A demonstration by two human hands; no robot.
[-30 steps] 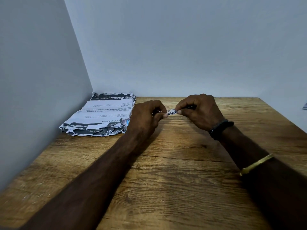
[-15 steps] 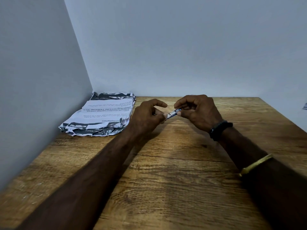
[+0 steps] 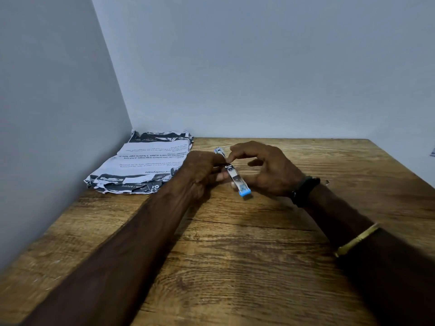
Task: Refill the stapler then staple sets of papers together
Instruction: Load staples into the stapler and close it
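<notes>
A small metal stapler (image 3: 236,178) with a blue plastic end lies lengthwise between my hands, just above the wooden table (image 3: 235,255). Its blue end points toward me and its metal tip pokes out beyond my fingers. My left hand (image 3: 202,172) grips its middle from the left. From the right, my right hand (image 3: 266,168) pinches the stapler's top with thumb and forefinger, the other fingers spread. A crumpled stack of printed papers (image 3: 141,165) lies at the table's back-left corner, left of my left hand.
Grey walls close in the table on the left and at the back. My right arm wears a black wristband (image 3: 303,190) and a gold bangle (image 3: 355,240). A small dark speck (image 3: 327,182) lies on the wood to the right.
The stapler has swung from lying across between my hands to pointing its blue end at me. My right hand has loosened, fingers now spread.
</notes>
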